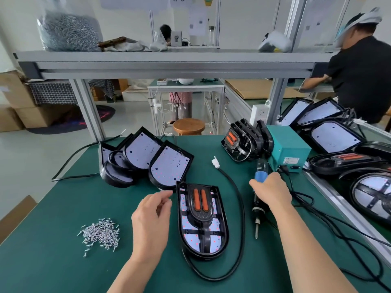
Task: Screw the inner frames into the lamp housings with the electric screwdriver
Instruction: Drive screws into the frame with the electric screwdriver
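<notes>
Your left fingers (pixel 164 196) were loosely curled, with the thumb and forefinger tips drawn close together just beside the upper left corner of the lamp housing (pixel 224 218). I cannot tell whether they pinched a screw. The rest of your left hand (pixel 151 218) sat to the left of that housing, between it and the loose pile of screws (pixel 101 231).

The housing lay flat on the green desk (pixel 63 271), rounded end toward you. The black inner frame (pixel 202 216), with its two orange strips, was seated inside it.

Your right hand (pixel 273 192) had its fingers wrapped around the electric screwdriver (pixel 257 208) just below its blue collar. The tool slanted with its bit pointing back toward you, to the right of the housing. A black cable (pixel 240 199) ran between the two and ended in a white connector (pixel 215 162).

Beyond your left fingers, a stack of housings (pixel 169 163) leaned with their white boards showing. Behind the screwdriver stood a teal box (pixel 287 146); its label was too small to read. On the shelf (pixel 169 58) above sat a clear bag (pixel 67 30) of screws. The sign (pixel 179 0) on the far wall was cut off at the top edge, its characters blurred.
</notes>
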Demonstrator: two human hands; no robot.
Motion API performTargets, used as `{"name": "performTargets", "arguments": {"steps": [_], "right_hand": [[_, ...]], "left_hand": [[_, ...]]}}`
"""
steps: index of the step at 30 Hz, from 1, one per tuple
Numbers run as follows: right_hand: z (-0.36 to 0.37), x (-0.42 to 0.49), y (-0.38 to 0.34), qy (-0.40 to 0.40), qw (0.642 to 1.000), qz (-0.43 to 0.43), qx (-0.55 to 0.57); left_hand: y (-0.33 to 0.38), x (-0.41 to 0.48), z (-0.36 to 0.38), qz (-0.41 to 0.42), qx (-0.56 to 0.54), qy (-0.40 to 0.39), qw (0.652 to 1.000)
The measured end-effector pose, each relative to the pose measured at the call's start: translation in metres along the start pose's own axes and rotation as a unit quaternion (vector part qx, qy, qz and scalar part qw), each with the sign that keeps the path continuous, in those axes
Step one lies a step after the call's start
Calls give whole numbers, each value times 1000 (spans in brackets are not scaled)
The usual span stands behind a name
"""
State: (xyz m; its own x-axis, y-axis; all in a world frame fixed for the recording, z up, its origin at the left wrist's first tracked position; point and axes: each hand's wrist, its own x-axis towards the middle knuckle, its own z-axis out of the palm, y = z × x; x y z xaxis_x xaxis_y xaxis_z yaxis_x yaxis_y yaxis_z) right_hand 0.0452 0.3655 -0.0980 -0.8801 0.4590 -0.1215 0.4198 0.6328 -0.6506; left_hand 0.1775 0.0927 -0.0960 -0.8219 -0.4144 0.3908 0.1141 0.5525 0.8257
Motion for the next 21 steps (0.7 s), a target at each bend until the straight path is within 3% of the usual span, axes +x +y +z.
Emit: {"name": "performTargets", "arguments": {"steps": [3, 5, 8, 13, 18, 21], "right_hand": [[0, 0, 9, -9, 968, 43, 247], [-4, -3, 12, -17, 935, 80, 344], [-8, -9, 13, -28, 897, 105, 429], [-19, -28, 4, -1, 838, 61, 543], [-36, -47, -10, -13, 738, 68, 671], [-41, -57, -15, 19, 720, 56, 692]], "left_hand": [[8, 2, 0, -20, -36, 3, 999], [14, 4, 0, -26, -49, -8, 998], [23, 4, 4, -31, -73, -28, 997], [31, 1, 11, -37, -84, -55, 994], [37, -5, 13, -54, -116, -86, 988], [43, -9, 15, -53, -124, -104, 985]]}}
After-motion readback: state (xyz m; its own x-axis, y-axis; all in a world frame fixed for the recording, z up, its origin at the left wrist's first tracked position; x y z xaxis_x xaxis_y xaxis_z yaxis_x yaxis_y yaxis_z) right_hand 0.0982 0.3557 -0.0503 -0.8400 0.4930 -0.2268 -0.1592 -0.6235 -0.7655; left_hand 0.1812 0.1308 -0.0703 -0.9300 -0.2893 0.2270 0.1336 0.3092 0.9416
